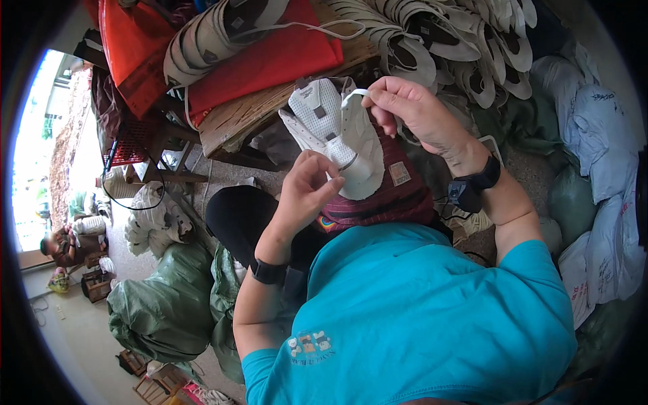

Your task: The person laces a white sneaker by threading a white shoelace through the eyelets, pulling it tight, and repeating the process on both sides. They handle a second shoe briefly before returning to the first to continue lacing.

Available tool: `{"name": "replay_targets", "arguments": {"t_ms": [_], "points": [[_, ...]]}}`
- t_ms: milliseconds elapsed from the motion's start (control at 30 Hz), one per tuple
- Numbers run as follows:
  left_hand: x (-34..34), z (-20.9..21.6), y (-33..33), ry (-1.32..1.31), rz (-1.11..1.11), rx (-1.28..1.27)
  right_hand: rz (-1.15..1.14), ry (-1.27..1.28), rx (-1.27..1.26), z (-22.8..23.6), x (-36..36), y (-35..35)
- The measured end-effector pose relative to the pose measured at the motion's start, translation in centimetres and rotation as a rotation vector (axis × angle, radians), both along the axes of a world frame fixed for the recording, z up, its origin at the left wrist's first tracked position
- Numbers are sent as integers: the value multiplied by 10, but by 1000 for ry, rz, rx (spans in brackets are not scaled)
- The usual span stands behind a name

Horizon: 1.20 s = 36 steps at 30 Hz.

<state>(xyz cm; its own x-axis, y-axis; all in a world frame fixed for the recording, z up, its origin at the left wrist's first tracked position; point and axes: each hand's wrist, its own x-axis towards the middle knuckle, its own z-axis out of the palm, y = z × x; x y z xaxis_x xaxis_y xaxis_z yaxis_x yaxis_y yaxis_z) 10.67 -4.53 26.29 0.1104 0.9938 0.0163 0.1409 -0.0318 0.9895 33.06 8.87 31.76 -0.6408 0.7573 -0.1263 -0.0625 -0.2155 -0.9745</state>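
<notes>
A white shoe upper [364, 160] with perforated panels and a tongue lies over the dark red cloth on my lap. At its upper right edge, my right hand [413, 111] pinches a white shoelace [354, 95], which runs in a short loop down to the eyelet side of the upper. My left hand [307, 187] is at the lower left edge of the upper, thumb and fingers pressed together. A small white bit shows at those fingertips, too small to name. Dark bands with small devices are on both wrists.
Ahead is a wooden bench [233, 125] with red cloth [270, 64] and a stack of nested shoe uppers [202, 44]. More uppers [466, 40] are piled at the far right. Green sacks [162, 304] stand at left, white sacks [597, 135] at right. Another person [64, 248] sits far left.
</notes>
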Motion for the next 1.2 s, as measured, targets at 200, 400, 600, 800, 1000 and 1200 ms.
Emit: {"name": "replay_targets", "arguments": {"t_ms": [200, 400, 600, 800, 1000, 1200], "points": [[24, 28, -9, 535, -119, 361, 84, -128, 158, -1, -1, -5], [21, 30, -16, 620, -245, 388, 78, -124, 136, -8, -4, -13], [38, 23, -14, 360, -186, 338, 41, -192, 270, -32, -14, -8], [20, -19, 8, 146, 452, 201, -21, -382, 1018, -34, -20, -6], [17, -24, 21, 231, 388, 232, -131, -481, 1178, -36, -30, -12], [21, -32, 24, 126, 406, 197, -108, -468, 1101, -42, -38, -11]]}}
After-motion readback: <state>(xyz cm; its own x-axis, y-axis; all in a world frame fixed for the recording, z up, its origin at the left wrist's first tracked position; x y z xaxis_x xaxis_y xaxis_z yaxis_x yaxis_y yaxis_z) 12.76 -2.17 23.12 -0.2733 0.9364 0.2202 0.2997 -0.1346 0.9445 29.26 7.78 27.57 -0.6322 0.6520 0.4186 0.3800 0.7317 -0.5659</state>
